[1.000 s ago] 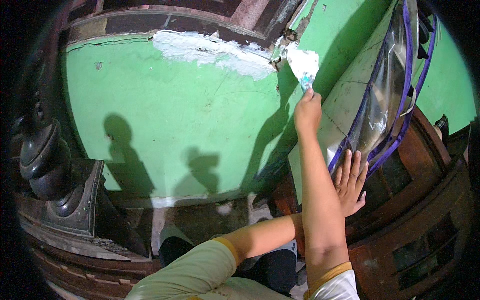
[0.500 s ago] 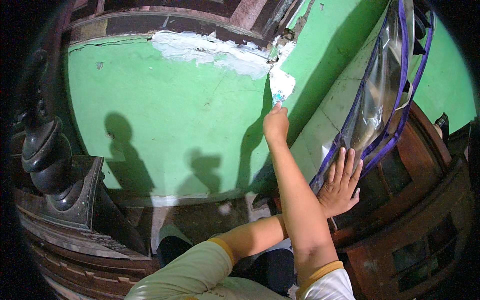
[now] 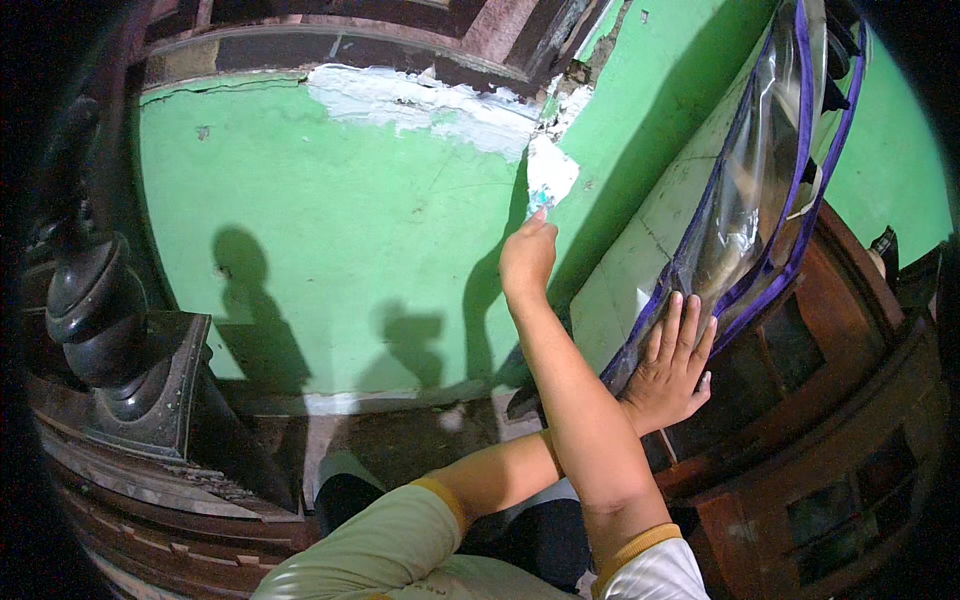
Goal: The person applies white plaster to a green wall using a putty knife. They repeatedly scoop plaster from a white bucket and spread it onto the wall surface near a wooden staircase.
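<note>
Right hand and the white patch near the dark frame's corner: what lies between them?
In the head view, the white-coated scraper, held in the right hand, lies between it and the white patch.

Right forearm (image 3: 575, 400) crosses over left forearm (image 3: 500, 475), right hand (image 3: 528, 260) clenched, left hand (image 3: 662, 378) outspread.

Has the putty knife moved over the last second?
Yes. Judged against the right end of the white patch on the wall, the putty knife has shifted left and down in the view.
</note>
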A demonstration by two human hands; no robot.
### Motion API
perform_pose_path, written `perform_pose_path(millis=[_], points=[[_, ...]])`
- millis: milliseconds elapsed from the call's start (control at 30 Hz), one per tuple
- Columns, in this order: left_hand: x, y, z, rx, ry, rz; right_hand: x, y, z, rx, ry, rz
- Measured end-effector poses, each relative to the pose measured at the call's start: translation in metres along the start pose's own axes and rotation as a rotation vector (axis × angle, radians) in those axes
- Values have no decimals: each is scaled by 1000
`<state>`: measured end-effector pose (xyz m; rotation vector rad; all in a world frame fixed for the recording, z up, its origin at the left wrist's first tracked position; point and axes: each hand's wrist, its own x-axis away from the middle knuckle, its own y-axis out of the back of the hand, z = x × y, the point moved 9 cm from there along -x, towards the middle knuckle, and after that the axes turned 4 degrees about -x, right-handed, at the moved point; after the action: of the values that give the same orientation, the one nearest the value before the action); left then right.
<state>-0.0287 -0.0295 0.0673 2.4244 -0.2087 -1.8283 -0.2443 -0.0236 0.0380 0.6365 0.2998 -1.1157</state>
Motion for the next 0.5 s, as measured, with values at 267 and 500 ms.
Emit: perform_pose_path(millis=[267,500], points=[[-3,8,-5,21,-6,6,-30,-11,18,-205,143,-131],[1,11,-3,24,-23,-3,0,-37,-6,-52,103,39]])
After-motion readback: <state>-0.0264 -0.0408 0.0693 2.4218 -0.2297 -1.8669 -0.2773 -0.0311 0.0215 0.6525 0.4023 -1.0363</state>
